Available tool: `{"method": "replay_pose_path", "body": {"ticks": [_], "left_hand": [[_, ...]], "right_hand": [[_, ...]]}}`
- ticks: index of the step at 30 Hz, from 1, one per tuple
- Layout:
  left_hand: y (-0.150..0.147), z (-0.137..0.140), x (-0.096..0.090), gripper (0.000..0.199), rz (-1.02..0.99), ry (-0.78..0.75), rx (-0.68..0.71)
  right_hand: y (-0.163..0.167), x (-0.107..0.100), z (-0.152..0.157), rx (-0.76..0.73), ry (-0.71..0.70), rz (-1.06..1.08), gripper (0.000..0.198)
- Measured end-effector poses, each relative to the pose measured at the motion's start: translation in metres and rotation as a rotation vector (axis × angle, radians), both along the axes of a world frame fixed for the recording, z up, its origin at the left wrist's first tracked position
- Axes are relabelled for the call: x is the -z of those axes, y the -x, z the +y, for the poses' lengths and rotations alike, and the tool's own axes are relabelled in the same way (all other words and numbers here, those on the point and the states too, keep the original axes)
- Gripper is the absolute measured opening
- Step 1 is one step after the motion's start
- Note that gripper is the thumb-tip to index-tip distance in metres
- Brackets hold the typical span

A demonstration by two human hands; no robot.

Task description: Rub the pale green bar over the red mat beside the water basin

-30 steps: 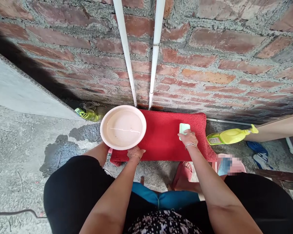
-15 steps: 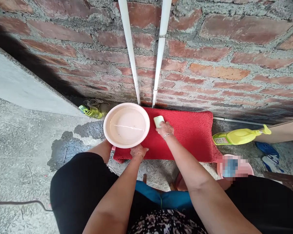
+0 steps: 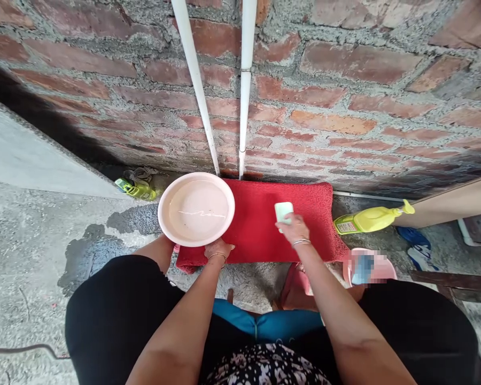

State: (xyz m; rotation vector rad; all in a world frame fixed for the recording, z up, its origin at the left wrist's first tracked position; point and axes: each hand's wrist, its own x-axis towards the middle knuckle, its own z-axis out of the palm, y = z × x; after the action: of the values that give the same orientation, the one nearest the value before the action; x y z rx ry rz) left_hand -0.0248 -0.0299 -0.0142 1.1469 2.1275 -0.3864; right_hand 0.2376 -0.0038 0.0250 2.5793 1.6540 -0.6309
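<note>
A pink plastic basin with water in it stands at the left end of a red textured cloth. My left hand grips the basin's near rim; its fingers are partly hidden under the edge. My right hand is wrapped round a pale green, rounded rectangular block, over the middle-right of the cloth. Whether the block is soap or a brush I cannot tell. It appears to lie against the cloth.
Behind the cloth rises a brick wall with two white pipes. A yellow pump bottle stands at the right, near a small pink tub. A yellow-green bottle is at the left, by wet concrete.
My right hand has moved right across the red cloth with the pale green block. The left hand stays on the basin's rim. The whole view has shifted slightly, and the water's reflection has rippled.
</note>
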Motion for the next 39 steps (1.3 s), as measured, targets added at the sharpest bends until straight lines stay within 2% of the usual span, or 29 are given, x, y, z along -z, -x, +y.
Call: {"method": "replay_pose_path", "body": {"ticks": [3, 5, 6, 8, 13, 16, 18, 23, 25, 26, 28, 32, 34, 36, 39], "left_hand": [[0.000, 0.000, -0.002, 0.083, -0.001, -0.011, 0.008], [0.000, 0.000, -0.002, 0.084, 0.002, -0.008, 0.015], [-0.001, 0.000, -0.002, 0.084, 0.006, -0.007, 0.019], [-0.001, 0.000, -0.001, 0.085, 0.009, 0.006, 0.024], [-0.001, 0.001, 0.000, 0.086, 0.013, -0.003, 0.021], [0.000, 0.001, 0.002, 0.085, 0.012, -0.019, 0.031], [0.000, 0.001, 0.002, 0.083, 0.008, -0.002, 0.042], [0.000, 0.001, 0.001, 0.081, 0.009, 0.006, 0.064], [0.000, 0.001, 0.000, 0.081, 0.010, 0.001, 0.068], [0.000, 0.001, -0.001, 0.081, 0.009, -0.003, 0.070], [0.000, 0.001, -0.001, 0.081, 0.004, -0.006, 0.074], [-0.001, 0.002, -0.001, 0.080, 0.002, -0.001, 0.057], [-0.001, 0.002, -0.001, 0.079, 0.001, 0.001, 0.046], [-0.001, 0.002, -0.002, 0.079, -0.002, -0.003, 0.036], [-0.001, 0.002, -0.004, 0.079, -0.006, -0.010, 0.028]], "right_hand": [[0.056, 0.010, 0.001, -0.311, 0.018, 0.091, 0.034], [0.067, 0.015, 0.001, -0.407, 0.034, 0.091, 0.034], [0.061, 0.017, -0.001, -0.402, 0.044, 0.081, 0.034], [0.030, 0.019, -0.006, -0.302, 0.066, 0.054, 0.037], [-0.094, 0.012, -0.029, 0.157, 0.143, -0.087, 0.043], [-0.127, 0.004, -0.042, 0.353, 0.176, -0.148, 0.046], [-0.116, 0.001, -0.046, 0.324, 0.142, -0.139, 0.045], [-0.026, 0.009, -0.046, -0.078, 0.056, -0.031, 0.036], [-0.007, 0.016, -0.047, -0.161, 0.057, -0.020, 0.034], [-0.008, 0.019, -0.049, -0.165, 0.062, -0.018, 0.034], [-0.029, 0.023, -0.055, -0.096, 0.083, -0.027, 0.037], [-0.111, 0.017, -0.076, 0.220, 0.152, -0.104, 0.042], [-0.135, 0.011, -0.085, 0.337, 0.166, -0.150, 0.043], [-0.131, 0.008, -0.090, 0.319, 0.137, -0.160, 0.043], [-0.084, 0.010, -0.091, 0.077, 0.073, -0.100, 0.037]]}}
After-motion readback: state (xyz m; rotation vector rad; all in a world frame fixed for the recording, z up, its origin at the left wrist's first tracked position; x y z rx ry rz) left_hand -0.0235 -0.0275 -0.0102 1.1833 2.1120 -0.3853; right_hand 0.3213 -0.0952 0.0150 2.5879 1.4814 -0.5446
